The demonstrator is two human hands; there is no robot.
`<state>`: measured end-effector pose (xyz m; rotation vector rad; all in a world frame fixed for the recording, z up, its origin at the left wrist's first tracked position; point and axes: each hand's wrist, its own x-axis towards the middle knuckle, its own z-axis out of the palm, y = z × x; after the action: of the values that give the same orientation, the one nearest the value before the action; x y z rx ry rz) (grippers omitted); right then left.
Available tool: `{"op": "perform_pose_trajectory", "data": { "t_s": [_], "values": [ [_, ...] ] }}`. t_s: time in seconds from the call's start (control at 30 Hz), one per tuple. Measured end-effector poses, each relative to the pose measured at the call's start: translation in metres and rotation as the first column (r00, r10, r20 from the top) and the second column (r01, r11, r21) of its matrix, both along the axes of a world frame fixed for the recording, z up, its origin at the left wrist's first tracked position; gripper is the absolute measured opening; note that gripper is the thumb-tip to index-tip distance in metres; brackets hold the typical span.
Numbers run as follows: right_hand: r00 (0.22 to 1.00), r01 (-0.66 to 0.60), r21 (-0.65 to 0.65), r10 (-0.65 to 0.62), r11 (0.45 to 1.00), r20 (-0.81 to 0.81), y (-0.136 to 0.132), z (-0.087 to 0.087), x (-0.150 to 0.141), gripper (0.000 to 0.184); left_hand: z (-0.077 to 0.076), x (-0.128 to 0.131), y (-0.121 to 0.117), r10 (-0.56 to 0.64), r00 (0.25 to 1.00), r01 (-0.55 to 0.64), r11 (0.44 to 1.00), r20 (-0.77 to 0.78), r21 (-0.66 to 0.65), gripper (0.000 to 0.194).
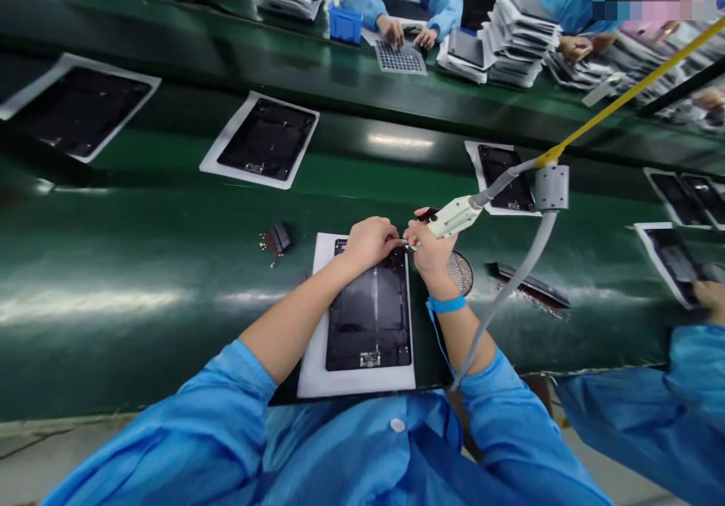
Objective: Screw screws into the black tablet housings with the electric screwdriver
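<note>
A dark, opened tablet back panel (371, 310) lies on a white pad (313, 362) in front of me on the green belt. My right hand (430, 253) grips a pale electric screwdriver (453, 217), its tip pointing at the panel's top right corner. My left hand (369, 242) is closed in a pinch beside the tip, at the panel's top edge; what it pinches is too small to make out. A blue wrist strap (447, 304) circles my right wrist. The screwdriver's grey cable (513, 279) hangs from a yellow line (628, 94).
A round mesh dish (461, 270) sits right of my hand, a small dark part with screws (276, 239) to the left. More panels on white pads (265, 140) ride the belt. Another person's sleeve (696, 370) is at right; workers sit across with stacked trays (518, 38).
</note>
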<state>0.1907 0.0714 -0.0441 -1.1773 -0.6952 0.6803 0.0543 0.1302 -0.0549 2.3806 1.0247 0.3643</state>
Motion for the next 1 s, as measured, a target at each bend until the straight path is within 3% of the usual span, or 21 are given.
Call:
{"op": "perform_pose_trajectory", "data": {
  "t_s": [0.47, 0.63, 0.77, 0.9, 1.0],
  "values": [
    [1.000, -0.001, 0.052, 0.001, 0.999, -0.003, 0.003, -0.004, 0.003, 0.028, -0.003, 0.001, 0.002, 0.015, 1.000, -0.015, 1.000, -0.003, -0.018, 0.014],
    [0.994, -0.098, -0.071, 0.095, 0.993, -0.052, 0.008, -0.006, 0.001, 0.034, 0.003, 0.001, 0.004, -0.016, 0.998, 0.015, 1.000, -0.062, -0.011, 0.017],
    [0.991, -0.132, -0.119, 0.132, 0.984, -0.013, 0.007, 0.008, -0.013, 0.044, 0.003, -0.004, 0.009, 0.026, 0.985, -0.025, 1.000, -0.171, 0.007, 0.024],
    [0.992, -0.107, -0.116, 0.114, 0.987, 0.058, 0.019, 0.022, -0.019, 0.052, -0.014, -0.018, 0.029, -0.082, 0.996, 0.086, 0.988, -0.033, 0.125, 0.035],
    [0.993, -0.102, -0.095, 0.107, 0.990, 0.052, 0.017, 0.028, -0.007, 0.052, -0.017, -0.055, 0.025, -0.176, 0.982, 0.151, 0.948, 0.067, 0.281, 0.044]
  ]
}}
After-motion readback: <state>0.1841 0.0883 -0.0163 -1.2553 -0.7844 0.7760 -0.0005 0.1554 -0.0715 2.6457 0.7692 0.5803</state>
